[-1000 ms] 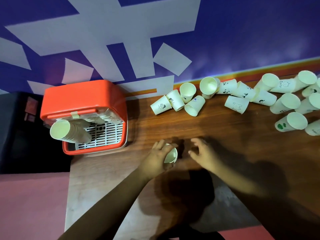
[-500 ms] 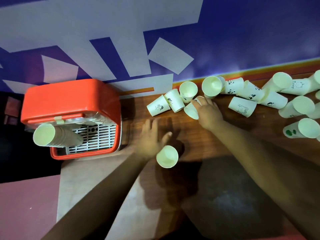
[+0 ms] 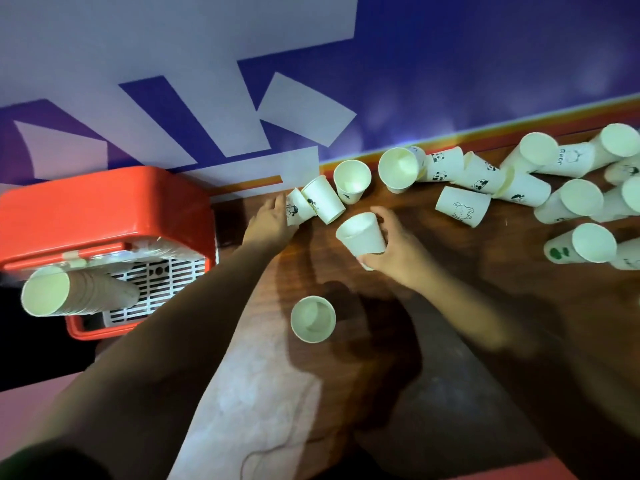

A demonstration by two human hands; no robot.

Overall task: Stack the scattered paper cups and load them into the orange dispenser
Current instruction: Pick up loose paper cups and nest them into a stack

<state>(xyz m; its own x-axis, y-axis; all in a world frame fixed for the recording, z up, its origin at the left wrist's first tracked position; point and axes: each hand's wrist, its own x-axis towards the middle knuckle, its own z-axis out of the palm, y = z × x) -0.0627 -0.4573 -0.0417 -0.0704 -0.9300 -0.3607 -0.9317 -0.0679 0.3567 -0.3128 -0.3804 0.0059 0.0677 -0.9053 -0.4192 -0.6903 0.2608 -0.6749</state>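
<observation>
Orange dispenser: far left on the tabletop; a nested stack lies in its front, mouths toward the near left.
Left hand: fingers stretched fairly straight, touching a printed cup that lies on its side just right of the dispenser; no closed grip shows.
Upright cup: alone on the near side, between the forearms, mouth up.
Right hand: fingers curled round a plain cup, wide end far-left, narrow base toward the near side.
Likely next move: the upright cup lies near and left of the right hand, the closer hand, and the held cup's base already points roughly that way.
Scattered cups: far right, mostly on their sides.
</observation>
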